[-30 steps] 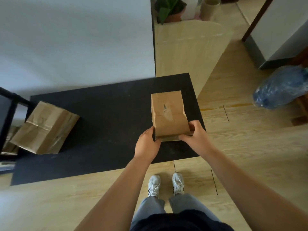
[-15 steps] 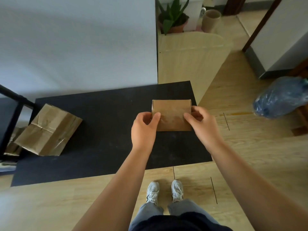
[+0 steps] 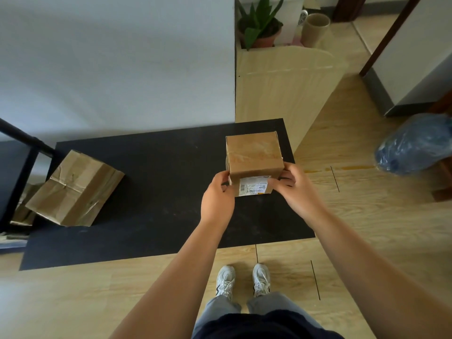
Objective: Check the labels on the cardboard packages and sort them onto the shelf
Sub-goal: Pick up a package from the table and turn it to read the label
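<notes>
I hold a small brown cardboard package [image 3: 254, 155] above the black floor mat [image 3: 159, 192], in the middle of the head view. My left hand [image 3: 216, 196] grips its left lower corner and my right hand [image 3: 297, 189] grips its right lower corner. A white printed label [image 3: 253, 186] shows on the side facing me. A larger, crumpled cardboard package [image 3: 74, 189] lies tilted at the mat's left edge. The black frame of a shelf [image 3: 22, 155] stands at the far left, with more cardboard low inside it.
A white wall rises behind the mat. A light wooden panel [image 3: 281, 94] stands at the back right with a potted plant [image 3: 260, 23] and a cardboard tube [image 3: 315, 28] behind it. A blue plastic bag [image 3: 415, 145] lies at the right. My shoes [image 3: 242, 280] stand on wooden floor.
I have turned the small package over in both hands, from a long plain face to a side with the white label now facing me. It has also come up closer.
</notes>
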Motion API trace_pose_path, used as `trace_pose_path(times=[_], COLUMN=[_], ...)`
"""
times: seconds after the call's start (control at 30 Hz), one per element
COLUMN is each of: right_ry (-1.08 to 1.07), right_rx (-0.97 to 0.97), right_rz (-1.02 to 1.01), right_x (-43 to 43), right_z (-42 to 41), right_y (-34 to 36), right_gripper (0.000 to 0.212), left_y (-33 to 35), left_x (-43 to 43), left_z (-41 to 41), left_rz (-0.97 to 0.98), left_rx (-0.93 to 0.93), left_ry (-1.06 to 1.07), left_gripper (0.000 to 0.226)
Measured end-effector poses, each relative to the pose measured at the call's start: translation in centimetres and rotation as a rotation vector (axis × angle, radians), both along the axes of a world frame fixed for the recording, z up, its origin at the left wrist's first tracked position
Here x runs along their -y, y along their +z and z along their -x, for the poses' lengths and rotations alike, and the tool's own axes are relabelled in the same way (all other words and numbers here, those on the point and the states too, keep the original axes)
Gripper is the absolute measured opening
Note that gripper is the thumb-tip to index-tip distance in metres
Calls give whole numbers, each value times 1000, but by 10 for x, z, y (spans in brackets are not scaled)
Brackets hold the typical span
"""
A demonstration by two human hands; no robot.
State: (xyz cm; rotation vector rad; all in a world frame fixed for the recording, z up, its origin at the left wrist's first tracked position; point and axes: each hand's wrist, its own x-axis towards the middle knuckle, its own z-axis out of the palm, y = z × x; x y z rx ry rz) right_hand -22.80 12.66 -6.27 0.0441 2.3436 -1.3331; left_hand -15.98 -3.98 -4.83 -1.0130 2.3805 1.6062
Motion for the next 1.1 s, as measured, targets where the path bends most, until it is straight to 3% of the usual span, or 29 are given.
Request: trace_pose_path(times=[0.2, 0.4, 0.67, 0.8, 0.9, 1.1], right_ry=[-22, -41, 119, 133, 116, 71], right_rx=[-30, -123, -68, -25, -19, -107], right_rz=[-34, -67, -185, -220, -225, -291], right_x=[3, 5, 19, 26, 28, 27], right_z=[2, -1, -7, -8, -9, -20], right_y=[4, 16, -2, -6, -6, -1], right_gripper=[36, 41, 46, 60, 69, 65], left_y=[1, 2, -16, -21, -21, -33], left_x=[-2, 0, 1, 7, 17, 36], left_z=[1, 1, -7, -10, -9, -3], left_rz=[49, 86, 157, 316, 592, 883], left_rx=[-2, -38, 0, 63, 74, 128], left_ry=[7, 126, 44, -176, -445, -797], left_gripper=[34, 28, 27, 39, 54, 66])
